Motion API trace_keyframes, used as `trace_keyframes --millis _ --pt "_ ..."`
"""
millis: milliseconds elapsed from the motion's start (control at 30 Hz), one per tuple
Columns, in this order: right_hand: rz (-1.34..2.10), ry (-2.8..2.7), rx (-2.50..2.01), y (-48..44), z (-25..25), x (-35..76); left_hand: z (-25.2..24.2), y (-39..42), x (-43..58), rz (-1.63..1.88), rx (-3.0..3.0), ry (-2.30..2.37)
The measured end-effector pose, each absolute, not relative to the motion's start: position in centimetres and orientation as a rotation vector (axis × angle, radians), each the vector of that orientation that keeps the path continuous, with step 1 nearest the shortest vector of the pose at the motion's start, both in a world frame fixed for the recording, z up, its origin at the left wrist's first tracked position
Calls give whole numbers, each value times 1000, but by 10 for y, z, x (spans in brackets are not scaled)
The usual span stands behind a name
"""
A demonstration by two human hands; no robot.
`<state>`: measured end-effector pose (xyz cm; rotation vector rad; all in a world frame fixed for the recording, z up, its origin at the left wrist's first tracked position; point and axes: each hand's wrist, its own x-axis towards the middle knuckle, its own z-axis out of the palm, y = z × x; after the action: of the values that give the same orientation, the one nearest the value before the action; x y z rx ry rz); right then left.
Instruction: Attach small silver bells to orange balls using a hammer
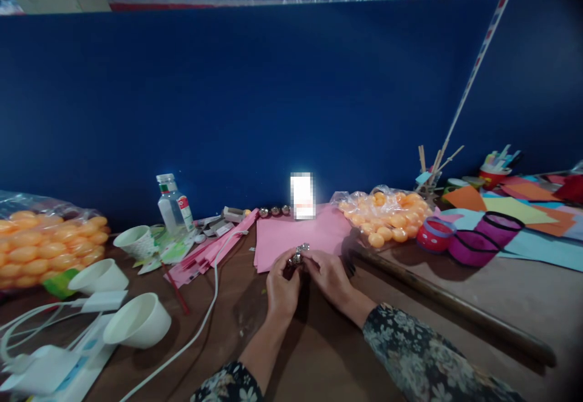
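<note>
Small shiny silver pieces [298, 256] are pinched between my two hands, just over the near edge of some pink paper sheets [298, 241]. My left hand [283, 283] is closed around their left side, thumb and fingers together. From the right, my right hand [330, 275] pinches them with its fingertips. The exact kind of the pieces is too small to make out. Several round silver balls [274, 211] sit in a row at the back of the pink paper, beside a bright upright rectangle [302, 195] that is blurred out.
Orange balls in clear bags stand right [392, 214] and left [50, 244]. A dark wooden stick [455, 299] lies right of my hands. Pink strips [209, 250], a white cable [216, 286], paper cups [136, 320] and a bottle [175, 207] are left. Purple cups [473, 249] stand right.
</note>
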<state>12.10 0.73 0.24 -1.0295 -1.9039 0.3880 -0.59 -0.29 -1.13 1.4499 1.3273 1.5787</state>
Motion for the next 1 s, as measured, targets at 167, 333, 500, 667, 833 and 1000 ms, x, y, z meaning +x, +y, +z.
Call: trace_keyframes --millis 167,333,500,667,833,1000 --pt "389 -1931 -1008 6 5 121 -13 -2 -6 1579 1473 1334" --pt "363 -1922 -1007 7 4 122 -13 -3 -6 1588 1465 1315" --pt "358 -1905 -1017 9 2 123 -13 -3 -6 1585 1506 1328" --pt "403 -1925 -988 9 2 123 -14 -3 -7 1590 1497 1363" --pt "416 -1907 -976 8 3 122 -11 -3 -7 1576 1499 1353" --pt "410 -1894 -992 7 4 122 -10 -3 -6 1572 1485 1335"
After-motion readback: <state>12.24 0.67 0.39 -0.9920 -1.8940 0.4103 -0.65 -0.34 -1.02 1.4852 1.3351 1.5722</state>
